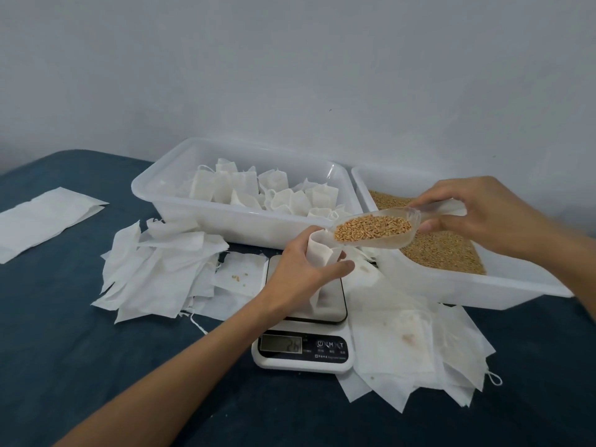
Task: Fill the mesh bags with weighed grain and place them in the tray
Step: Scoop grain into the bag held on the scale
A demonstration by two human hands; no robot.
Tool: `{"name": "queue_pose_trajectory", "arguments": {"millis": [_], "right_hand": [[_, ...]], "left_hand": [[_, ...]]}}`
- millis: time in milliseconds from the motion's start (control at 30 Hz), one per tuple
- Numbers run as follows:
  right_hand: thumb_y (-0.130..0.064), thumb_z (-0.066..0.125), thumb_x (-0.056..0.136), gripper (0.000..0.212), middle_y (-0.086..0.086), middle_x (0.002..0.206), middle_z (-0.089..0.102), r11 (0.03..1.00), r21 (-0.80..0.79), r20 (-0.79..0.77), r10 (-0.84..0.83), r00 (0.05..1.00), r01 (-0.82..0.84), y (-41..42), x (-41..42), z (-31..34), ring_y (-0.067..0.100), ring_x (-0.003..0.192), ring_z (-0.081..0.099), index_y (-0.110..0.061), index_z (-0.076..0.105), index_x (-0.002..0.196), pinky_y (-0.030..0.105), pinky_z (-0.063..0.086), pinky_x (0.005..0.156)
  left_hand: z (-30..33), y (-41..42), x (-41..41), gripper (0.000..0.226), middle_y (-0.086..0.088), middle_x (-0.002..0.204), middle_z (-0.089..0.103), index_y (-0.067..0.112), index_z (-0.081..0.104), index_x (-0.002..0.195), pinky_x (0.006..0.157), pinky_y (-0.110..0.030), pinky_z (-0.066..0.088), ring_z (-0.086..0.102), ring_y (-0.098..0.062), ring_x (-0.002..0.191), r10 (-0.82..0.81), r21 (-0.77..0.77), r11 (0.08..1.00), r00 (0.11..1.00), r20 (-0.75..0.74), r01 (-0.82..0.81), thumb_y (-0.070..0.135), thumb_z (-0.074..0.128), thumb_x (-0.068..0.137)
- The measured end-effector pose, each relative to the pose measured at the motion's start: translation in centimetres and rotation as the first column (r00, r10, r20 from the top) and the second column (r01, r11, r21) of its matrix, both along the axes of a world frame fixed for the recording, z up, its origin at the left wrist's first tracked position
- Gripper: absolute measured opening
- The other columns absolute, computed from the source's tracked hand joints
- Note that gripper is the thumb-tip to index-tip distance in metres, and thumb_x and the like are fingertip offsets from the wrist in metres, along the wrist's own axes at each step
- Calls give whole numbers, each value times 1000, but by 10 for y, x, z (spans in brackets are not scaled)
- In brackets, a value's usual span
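Hidden and unclear parts
The white digital kitchen scale shows blurred digits; its steel platform is partly covered by the left hand.

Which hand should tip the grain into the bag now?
Right. The right hand already holds the scoop of grain at the mouth of the bag, which the left hand steadies on the scale.

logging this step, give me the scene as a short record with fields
left hand: left hand grips upright white mesh bag on the white digital scale
right hand: right hand holds clear plastic scoop of grain at the bag's mouth
left tray: white plastic tray with filled bags
right tray: white grain tray
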State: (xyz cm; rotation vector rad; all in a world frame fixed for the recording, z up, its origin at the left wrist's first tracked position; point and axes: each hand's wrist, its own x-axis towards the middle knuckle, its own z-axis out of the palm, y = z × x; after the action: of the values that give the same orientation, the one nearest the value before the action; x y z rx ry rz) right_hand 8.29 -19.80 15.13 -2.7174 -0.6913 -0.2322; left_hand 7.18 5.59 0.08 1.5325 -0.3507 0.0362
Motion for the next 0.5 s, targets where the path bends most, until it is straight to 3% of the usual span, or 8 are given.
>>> {"name": "queue_pose_trajectory", "arguments": {"millis": [100, 233, 367, 500], "right_hand": [[-45, 72, 67, 36, -22, 102, 69, 1000, -10, -2, 1, 1000, -2, 4, 0, 2, -13, 100, 58, -43, 70, 103, 21, 41, 90], [-36, 78, 73, 31, -23, 99, 68, 1000, -19, 0, 19, 1000, -19, 8, 1, 1, -17, 99, 55, -48, 68, 100, 15, 38, 86], [-25, 81, 78, 31, -18, 101, 70, 1000, -27, 3, 4, 1000, -4, 9, 3, 0, -11, 102, 57, -37, 74, 106, 15, 38, 88], [-25, 81, 79, 32, -15, 103, 70, 998, -56, 10, -7, 1000, 8, 12, 4, -1, -2, 104, 59, -33, 75, 110, 29, 41, 92]], "left_hand": [[0, 0, -1, 34, 9, 99, 77, 24, 68, 114, 87, -25, 57, 74, -7, 96, -18, -23, 1000, 1000, 2, 18, 21, 84, 84], [-2, 0, 1, 37, 3, 105, 77, 22, 67, 120, 97, -34, 57, 74, -12, 102, -16, -22, 1000, 1000, 12, 17, 16, 84, 87], [-2, 0, 1, 35, 5, 101, 77, 21, 68, 118, 87, -15, 52, 73, -5, 97, -22, -26, 999, 1000, 19, 23, 16, 83, 88], [-1, -1, 0, 32, 7, 100, 77, 21, 69, 117, 82, -7, 48, 71, 0, 94, -24, -23, 999, 999, 29, 25, 14, 82, 88]]}}
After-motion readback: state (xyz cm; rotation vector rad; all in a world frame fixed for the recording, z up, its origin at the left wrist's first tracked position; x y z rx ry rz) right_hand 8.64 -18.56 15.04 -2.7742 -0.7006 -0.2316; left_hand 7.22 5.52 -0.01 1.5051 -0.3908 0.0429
